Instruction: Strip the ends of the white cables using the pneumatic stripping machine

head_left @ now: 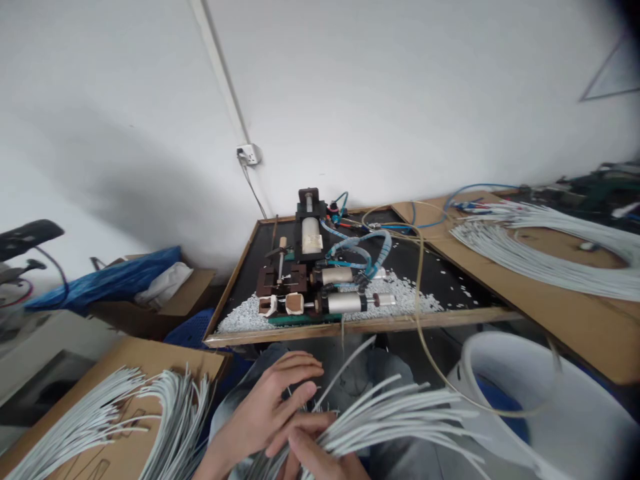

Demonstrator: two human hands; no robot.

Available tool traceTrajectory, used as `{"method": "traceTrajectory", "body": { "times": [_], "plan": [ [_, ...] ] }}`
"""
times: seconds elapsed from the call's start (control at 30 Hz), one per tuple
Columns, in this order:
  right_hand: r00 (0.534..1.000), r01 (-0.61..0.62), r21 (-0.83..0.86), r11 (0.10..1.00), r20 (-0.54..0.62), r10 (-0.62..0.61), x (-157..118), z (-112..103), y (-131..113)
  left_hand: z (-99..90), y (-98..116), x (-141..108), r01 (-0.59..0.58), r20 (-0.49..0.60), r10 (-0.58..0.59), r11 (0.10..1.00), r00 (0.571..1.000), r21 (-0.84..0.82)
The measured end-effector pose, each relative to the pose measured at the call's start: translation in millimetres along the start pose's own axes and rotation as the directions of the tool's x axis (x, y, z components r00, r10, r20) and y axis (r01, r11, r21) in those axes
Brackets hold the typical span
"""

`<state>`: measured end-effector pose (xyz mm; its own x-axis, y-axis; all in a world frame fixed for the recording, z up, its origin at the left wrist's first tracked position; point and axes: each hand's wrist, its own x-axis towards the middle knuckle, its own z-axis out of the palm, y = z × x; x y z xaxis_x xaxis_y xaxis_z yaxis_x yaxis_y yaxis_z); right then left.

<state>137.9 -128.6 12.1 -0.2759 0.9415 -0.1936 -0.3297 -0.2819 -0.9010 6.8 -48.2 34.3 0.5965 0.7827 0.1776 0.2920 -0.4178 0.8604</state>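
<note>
A bundle of thin white wires point(400, 420) fans out to the right over my lap. My right hand point(320, 457) is closed around the bundle near the bottom edge. My left hand point(273, 403) is just above and to the left, fingers stretched out and slightly apart, with nothing visible in it. One wire point(347, 369) sticks up apart from the bundle, its lower end close to my left fingertips. Beyond my hands stands a pneumatic machine point(313, 260) with silver cylinders. The lower part of the bundle is partly hidden by my hands.
White scraps point(400, 293) cover much of the wood-edged black tray point(305, 333). More white wires point(175, 413) lie on cardboard at left, and a coiled bundle point(540, 267) rests at right. A white bucket point(480, 353) stands at right, a yellowish hose point(419, 300) hanging across it.
</note>
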Motion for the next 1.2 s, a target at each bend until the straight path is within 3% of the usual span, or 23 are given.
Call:
{"method": "traceTrajectory", "body": {
  "times": [0.1, 0.2, 0.37, 0.47, 0.57, 0.67, 0.8, 0.9, 1.2],
  "plan": [
    [0.99, -0.054, -0.062, 0.997, 0.125, 0.061, 2, 0, -10, 0.7, 5, -1, 0.065, 0.056, -0.06, 0.995, 0.997, -0.08],
    [0.982, -0.051, -0.15, 0.987, 0.174, 0.077, 7, -1, -14, 2.5, 12, -2, 0.091, 0.113, -0.071, 0.979, 0.991, -0.181],
    [0.971, -0.057, -0.185, 0.981, 0.22, 0.098, 15, -5, -9, 5.4, 30, 1, 0.019, 0.217, 0.0, 0.996, 0.976, -0.086],
    [0.97, 0.027, -0.072, 0.997, 0.242, -0.008, 20, -6, -3, 6.3, 29, 3, 0.037, 0.112, -0.029, 0.997, 0.993, -0.064],
    [0.996, -0.008, 0.099, 0.995, 0.085, -0.001, 24, -9, 7, 5.0, 15, 2, 0.165, -0.059, -0.173, 0.979, 0.983, -0.124],
    [0.994, -0.098, 0.192, 0.976, -0.025, 0.105, 28, -17, 20, 0.7, -4, 3, 0.231, -0.22, -0.289, 0.939, 0.932, -0.253],
    [0.991, -0.135, 0.216, 0.967, 0.015, 0.135, 28, -30, 32, -5.8, -25, 8, 0.227, -0.475, -0.346, 0.93, 0.809, -0.29],
    [0.996, -0.083, 0.198, 0.977, 0.031, 0.079, 24, -31, 32, -7.4, -35, 12, 0.225, -0.528, -0.344, 0.934, 0.777, -0.277],
    [0.998, -0.05, 0.155, 0.987, 0.04, 0.044, 26, -28, 24, -7.6, -50, 19, 0.218, -0.552, -0.312, 0.948, 0.773, -0.231]
  ]
}}
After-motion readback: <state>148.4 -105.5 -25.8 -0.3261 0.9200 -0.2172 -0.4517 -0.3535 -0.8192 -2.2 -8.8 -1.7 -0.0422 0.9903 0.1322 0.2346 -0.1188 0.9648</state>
